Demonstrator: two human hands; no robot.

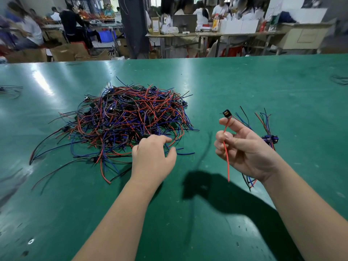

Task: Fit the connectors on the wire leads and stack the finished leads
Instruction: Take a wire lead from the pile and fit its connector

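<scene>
**Green bench, one lead in hand, another being fetched**

Green sheeting covers the table; on it, left of centre, lies the big pile of loose wires, red, blue and black tangled together with small dark connectors among them. The left hand reaches to the near right edge of that pile, palm down; its fingers are half-curled and spread, thumb apart from forefinger, with nothing gripped that I can see; it looks set to draw out the next wire. The right hand is raised off the table, palm turned inward; thumb and curled fingers pinch a red lead, which hangs down past the wrist. A black connector sits at the lead's upper end, just above the forefinger; holding it upright probably keeps the connector's open face in sight and ready for another wire. The stack of leads lies just behind this hand, its connectors bunched together and its wires fanning out on both sides; its place close to the holding hand should make setting down short work.

Tangling is the likely snag; one wire pulled may drag its neighbours. Stray wires lie at the table's far left, more wires at its far right; beyond, people work at other benches among cardboard boxes.
</scene>
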